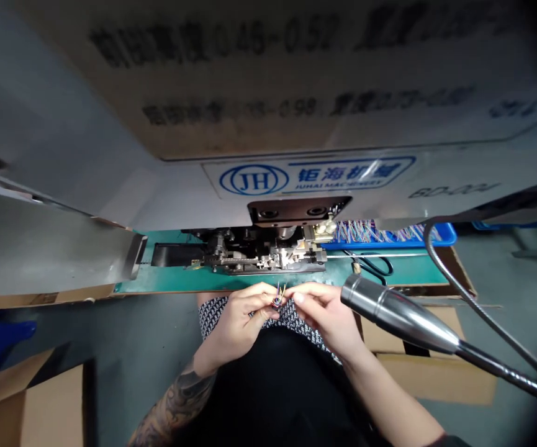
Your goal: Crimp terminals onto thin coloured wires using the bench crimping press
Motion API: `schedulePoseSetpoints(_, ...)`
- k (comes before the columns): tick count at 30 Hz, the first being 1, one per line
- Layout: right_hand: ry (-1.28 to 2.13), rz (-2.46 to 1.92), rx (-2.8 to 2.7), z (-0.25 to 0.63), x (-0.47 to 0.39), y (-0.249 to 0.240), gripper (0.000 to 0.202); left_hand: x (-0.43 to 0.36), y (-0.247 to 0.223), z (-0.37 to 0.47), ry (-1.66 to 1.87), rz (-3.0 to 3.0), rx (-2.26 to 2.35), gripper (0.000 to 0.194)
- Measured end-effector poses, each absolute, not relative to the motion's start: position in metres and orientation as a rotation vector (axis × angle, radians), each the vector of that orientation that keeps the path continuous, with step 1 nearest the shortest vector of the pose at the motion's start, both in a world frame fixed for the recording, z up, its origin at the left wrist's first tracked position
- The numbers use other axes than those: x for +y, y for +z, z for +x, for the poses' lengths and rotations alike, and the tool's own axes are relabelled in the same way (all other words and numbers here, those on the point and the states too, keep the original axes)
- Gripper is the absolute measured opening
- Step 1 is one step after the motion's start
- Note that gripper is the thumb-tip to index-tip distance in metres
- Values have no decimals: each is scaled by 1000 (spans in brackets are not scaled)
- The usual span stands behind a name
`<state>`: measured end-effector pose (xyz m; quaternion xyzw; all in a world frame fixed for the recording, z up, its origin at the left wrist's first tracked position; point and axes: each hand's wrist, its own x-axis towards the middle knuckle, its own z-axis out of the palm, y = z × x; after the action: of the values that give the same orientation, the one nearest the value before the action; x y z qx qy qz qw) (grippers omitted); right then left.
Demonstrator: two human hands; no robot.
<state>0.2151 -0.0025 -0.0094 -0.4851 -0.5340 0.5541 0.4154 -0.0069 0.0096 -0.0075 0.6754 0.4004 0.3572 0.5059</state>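
Note:
Between my two hands, just in front of the bench edge, is a small bundle of thin coloured wires [278, 299] with their ends fanned upward. My left hand [244, 320] pinches the bundle between thumb and fingers. From the other side, my right hand [321, 310] has thumb and forefinger closed at the wires; which strand it grips is too small to tell. Straight ahead of both hands, apart from them, sits the metal crimping head [268, 251] of a machine. Its pale housing [175, 192] fills the upper view.
A blue tray [445, 234] of many cut wires stands behind the green bench top [417, 270], with black-handled scissors [375, 264] before it. A metal work lamp [403, 313] reaches in from the right. Open cardboard boxes [54, 403] lie on the floor.

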Motion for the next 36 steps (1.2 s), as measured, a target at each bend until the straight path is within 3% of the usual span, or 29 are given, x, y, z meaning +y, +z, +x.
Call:
schedulePoseSetpoints(3,1845,-1013,-873,198,6,-7,28,9,-4,-8,875,1693,971,29)
schedulePoseSetpoints(6,1889,-920,-800,194,13,-2,20,8,-1,-11,854,1670,964,29)
schedulePoseSetpoints(16,1621,-1028,-1080,195,3,12,4,7,7,-7,890,1668,971,30)
schedulePoseSetpoints(25,1032,-1101,-1404,184,0,32,19,3,7,-7,927,1744,1014,31)
schedulePoseSetpoints(36,1027,-999,-1412,184,3,27,19,1,12,-5,895,1715,1004,33)
